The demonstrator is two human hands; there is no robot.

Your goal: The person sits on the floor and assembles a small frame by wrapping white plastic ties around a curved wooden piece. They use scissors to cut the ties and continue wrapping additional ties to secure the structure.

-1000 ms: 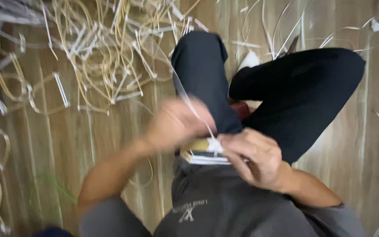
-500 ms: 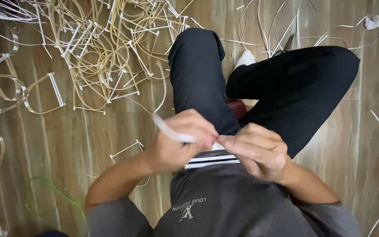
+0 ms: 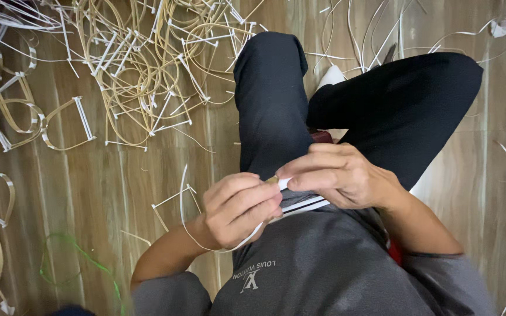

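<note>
- Hands meet over the lap of a person sitting on a wooden floor (image 3: 118, 187), black trousers (image 3: 276, 105) stretched out beyond them.
- Left hand (image 3: 238, 208) is curled closed, thumb and fingers pinching a thin pale cane strip (image 3: 184, 193) at its tan tip, just where the two hands touch.
- From that pinch the strip runs under the left palm, loops out past the wrist and rises in a curve on the hand's outer side.
- Right hand (image 3: 341, 175) is closed too, fingertips pressed on a white band (image 3: 284, 182) at the same spot, directly beside the left thumb.
- Small cane frame (image 3: 174, 202) lies on the floor just outside the left hand.
- Tangled heap of cane loops (image 3: 142, 64) lies well beyond the left hand.
- Green cord (image 3: 71, 257) lies on the floor outside the left forearm.
</note>
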